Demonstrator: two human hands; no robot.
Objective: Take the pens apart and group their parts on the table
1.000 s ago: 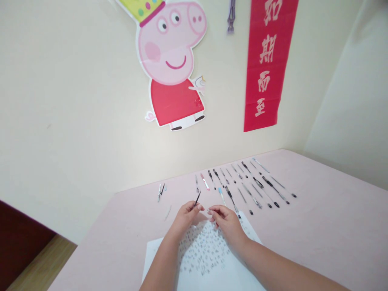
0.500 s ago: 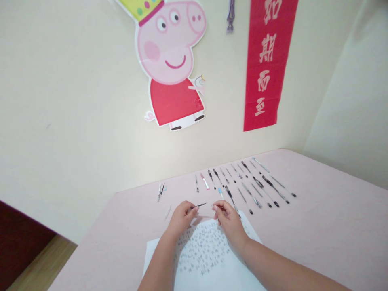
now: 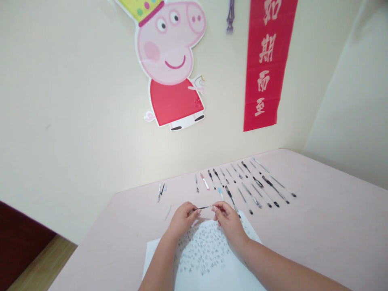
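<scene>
Above a sheet of handwritten paper, my left hand pinches a thin dark pen refill, its pointed end toward the right. My right hand is closed in a pinch at that end. Something small and pale shows at its fingertips, too tiny to name, and the refill's tip meets it. Just past my right hand lie a black-gripped pen and a light blue pen part.
Rows of pens, refills and caps lie on the pink table to the back right. At the left are a few pen parts and a thin clear strip. A wall with a pig cutout and red banner stands behind.
The gap between my hands is now bridged: the refill's tip has come right, up to the fingertips of my right hand. The things on the table have not moved.
</scene>
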